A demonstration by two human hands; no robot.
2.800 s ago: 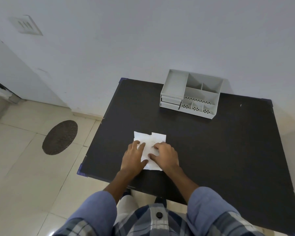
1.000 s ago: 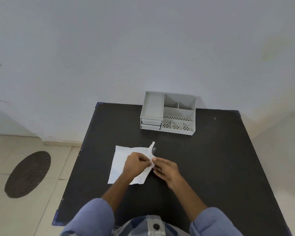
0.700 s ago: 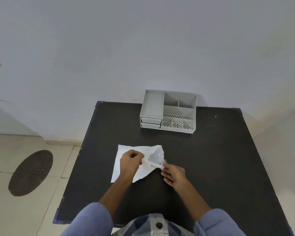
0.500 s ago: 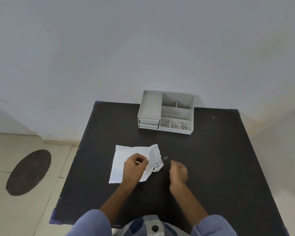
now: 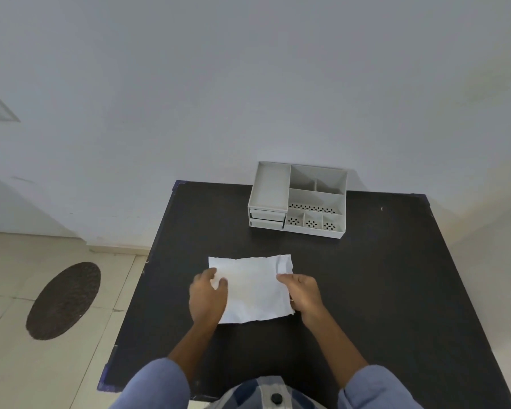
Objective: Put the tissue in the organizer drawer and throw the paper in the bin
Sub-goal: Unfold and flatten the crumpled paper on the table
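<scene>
Left hand (image 5: 207, 297) flat, palm down, right hand (image 5: 303, 293) loosely curled

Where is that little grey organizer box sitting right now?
In the head view the organizer stands at the far edge of the black table, close to the wall, beyond the white sheet that lies between the two hands.

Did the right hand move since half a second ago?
Yes. The right hand has gone back left to the sheet and now touches its right edge; before, it was apart from it, further right on the table.
</scene>
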